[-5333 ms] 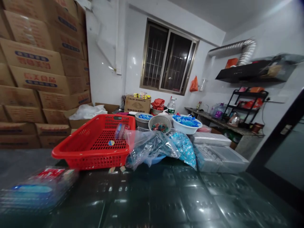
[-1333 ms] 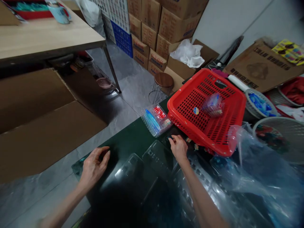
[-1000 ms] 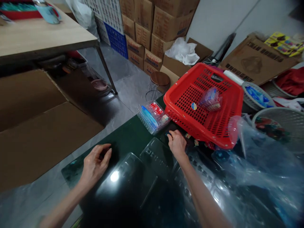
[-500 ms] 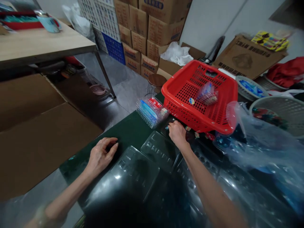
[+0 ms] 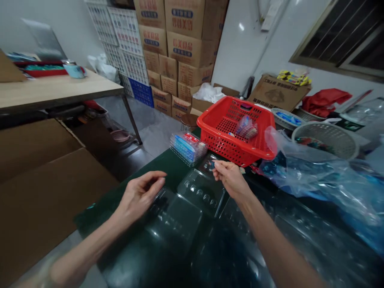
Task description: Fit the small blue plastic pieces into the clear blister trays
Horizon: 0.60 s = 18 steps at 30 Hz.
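Note:
My right hand [image 5: 232,180] pinches a small dark blue piece [image 5: 212,164], too small to make out exactly. Below that hand lies a clear plastic blister tray [image 5: 200,191] with a row of small moulded hollows. A second clear tray [image 5: 180,218] is nearer to me, partly beside my left hand [image 5: 141,194]. That hand hovers over the tray's left edge, thumb and fingers curved and apart, with nothing between them. Beyond both hands, clear packs with blue and red contents [image 5: 187,148] are stacked at the table's far edge.
A red plastic basket [image 5: 223,150] holding a few clear packs stands behind my right hand. Clear plastic bags [image 5: 324,184] and a grey basket [image 5: 345,140] are at the right. More clear trays [image 5: 300,232] cover the green table's near right. An open cardboard box [image 5: 54,200] stands at the left.
My right hand has come up from beside the red basket with the small blue piece showing in its fingertips. My left hand has moved right, over the tray. The view has tilted up.

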Each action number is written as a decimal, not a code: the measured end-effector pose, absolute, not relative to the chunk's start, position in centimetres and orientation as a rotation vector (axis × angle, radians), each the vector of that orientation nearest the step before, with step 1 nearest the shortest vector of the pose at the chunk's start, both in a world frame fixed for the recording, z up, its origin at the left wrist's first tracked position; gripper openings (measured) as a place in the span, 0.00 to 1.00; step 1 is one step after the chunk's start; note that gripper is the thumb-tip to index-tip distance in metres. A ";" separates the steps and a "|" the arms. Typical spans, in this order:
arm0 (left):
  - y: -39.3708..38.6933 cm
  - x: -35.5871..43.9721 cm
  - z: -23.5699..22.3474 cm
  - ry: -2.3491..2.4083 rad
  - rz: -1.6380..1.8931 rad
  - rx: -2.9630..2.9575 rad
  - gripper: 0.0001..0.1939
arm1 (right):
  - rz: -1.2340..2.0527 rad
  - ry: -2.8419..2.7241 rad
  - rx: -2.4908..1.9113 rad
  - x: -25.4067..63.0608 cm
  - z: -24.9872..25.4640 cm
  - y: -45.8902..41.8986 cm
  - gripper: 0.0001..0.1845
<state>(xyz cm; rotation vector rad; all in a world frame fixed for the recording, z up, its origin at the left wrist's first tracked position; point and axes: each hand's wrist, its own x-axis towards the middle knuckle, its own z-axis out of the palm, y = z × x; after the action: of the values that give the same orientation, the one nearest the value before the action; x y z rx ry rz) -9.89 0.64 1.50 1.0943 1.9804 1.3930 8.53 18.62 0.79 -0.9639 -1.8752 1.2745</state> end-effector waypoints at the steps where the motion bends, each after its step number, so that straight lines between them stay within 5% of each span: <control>1: 0.9 -8.6 2.8 1.904 1.444 1.141 0.13 | 1.363 -1.833 -0.922 8.8 1.4 17.1 0.21; 6: 1.0 -3.7 5.9 1.569 1.499 1.296 0.10 | 1.824 -1.490 -0.735 9.9 2.9 10.1 0.16; 18: -4.6 -1.6 3.0 1.323 1.503 1.425 0.05 | 1.583 -1.476 -0.791 11.7 2.0 -0.5 0.14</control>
<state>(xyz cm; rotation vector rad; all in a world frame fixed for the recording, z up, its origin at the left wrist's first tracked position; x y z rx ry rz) -1.56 -4.58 3.01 1.4247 1.3232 1.5026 11.75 -0.54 1.96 -0.7913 -1.4764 1.5834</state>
